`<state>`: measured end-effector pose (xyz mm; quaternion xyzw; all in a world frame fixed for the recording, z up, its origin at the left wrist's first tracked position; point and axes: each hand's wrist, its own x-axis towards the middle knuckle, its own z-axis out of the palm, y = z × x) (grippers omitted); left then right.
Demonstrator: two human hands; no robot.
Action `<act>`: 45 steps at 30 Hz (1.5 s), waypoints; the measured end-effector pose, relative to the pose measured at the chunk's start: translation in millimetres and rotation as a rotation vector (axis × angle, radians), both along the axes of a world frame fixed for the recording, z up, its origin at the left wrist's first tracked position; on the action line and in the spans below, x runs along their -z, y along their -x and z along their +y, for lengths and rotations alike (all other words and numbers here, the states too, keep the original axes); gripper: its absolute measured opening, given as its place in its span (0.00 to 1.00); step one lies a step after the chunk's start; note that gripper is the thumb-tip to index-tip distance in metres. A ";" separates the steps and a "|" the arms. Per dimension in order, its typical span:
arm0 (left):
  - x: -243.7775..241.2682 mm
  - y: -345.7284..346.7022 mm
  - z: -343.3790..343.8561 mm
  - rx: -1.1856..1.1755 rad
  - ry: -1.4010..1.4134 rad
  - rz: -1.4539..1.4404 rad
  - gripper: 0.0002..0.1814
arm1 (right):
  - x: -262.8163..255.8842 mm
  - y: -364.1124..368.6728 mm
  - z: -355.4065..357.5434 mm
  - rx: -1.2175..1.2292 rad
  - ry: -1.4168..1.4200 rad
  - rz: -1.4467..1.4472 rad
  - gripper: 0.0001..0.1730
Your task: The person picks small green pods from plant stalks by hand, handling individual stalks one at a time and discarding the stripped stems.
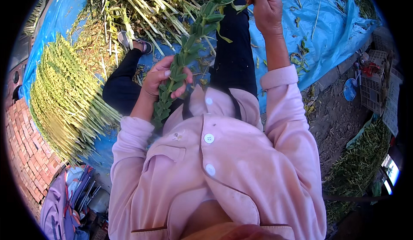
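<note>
A long green sesame stalk (pixel 195 35), thick with seed pods, slants across my lap from the top edge down toward my left forearm. My left hand (pixel 164 77) is wrapped around its lower part, with the thumb on the near side and fingertips showing past the pods. Up at the top edge, my right hand (pixel 265 9) has its thumb and fingers pinched together on a leaf (pixel 239 6) beside the stalk. The fingertips are partly cut off by the picture's edge. Some drooping leaves hang from the stalk between both hands.
A pile of cut stalks (pixel 151 7) lies ahead on the blue plastic sheet (pixel 290 30). To the left, sesame stalks (pixel 71 98) are laid side by side. Plastic crates (pixel 372 88) stand at right, beside bare soil (pixel 335 127). Brick paving (pixel 29 140) and a purple garment (pixel 53 204) are lower left.
</note>
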<state>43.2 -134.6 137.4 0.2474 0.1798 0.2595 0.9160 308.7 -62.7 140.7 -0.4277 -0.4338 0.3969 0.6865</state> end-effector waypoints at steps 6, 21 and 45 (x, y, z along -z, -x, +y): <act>4.0 -0.4 -12.3 -0.096 0.102 -0.120 0.24 | -42.9 -1.1 -12.0 -0.017 -0.279 -0.463 0.06; 22.2 -2.1 -35.9 -0.198 0.182 -0.283 0.24 | 19.2 49.5 36.2 -0.578 0.437 0.089 0.08; 38.2 22.2 -37.1 -0.286 0.088 -0.465 0.25 | -19.7 130.4 -36.9 -0.671 0.419 0.501 0.06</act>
